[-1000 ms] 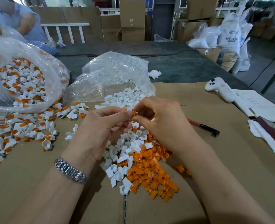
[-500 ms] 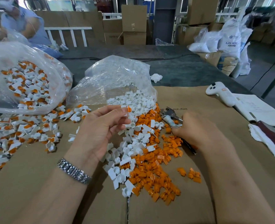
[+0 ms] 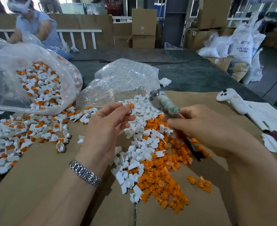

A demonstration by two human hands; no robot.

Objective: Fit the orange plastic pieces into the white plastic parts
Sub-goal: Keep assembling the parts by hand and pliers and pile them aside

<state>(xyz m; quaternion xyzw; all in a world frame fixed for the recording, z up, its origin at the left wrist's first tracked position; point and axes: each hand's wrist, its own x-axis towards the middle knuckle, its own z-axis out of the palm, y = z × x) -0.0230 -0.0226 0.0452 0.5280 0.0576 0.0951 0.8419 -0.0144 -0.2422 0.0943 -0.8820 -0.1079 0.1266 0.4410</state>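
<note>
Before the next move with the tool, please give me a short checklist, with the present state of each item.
1. The left hand holds a white plastic part with an orange plastic piece at its fingertips: ok.
2. The orange piece is fully seated in the white part: cannot tell, too small.
3. The right hand grips the blurred, tape-wrapped hand tool: ok.
4. The tool's tip is lined up with the held part: not ok, they are apart.
5. Loose orange pieces and loose white parts lie on the brown cardboard sheet: ok.
</note>
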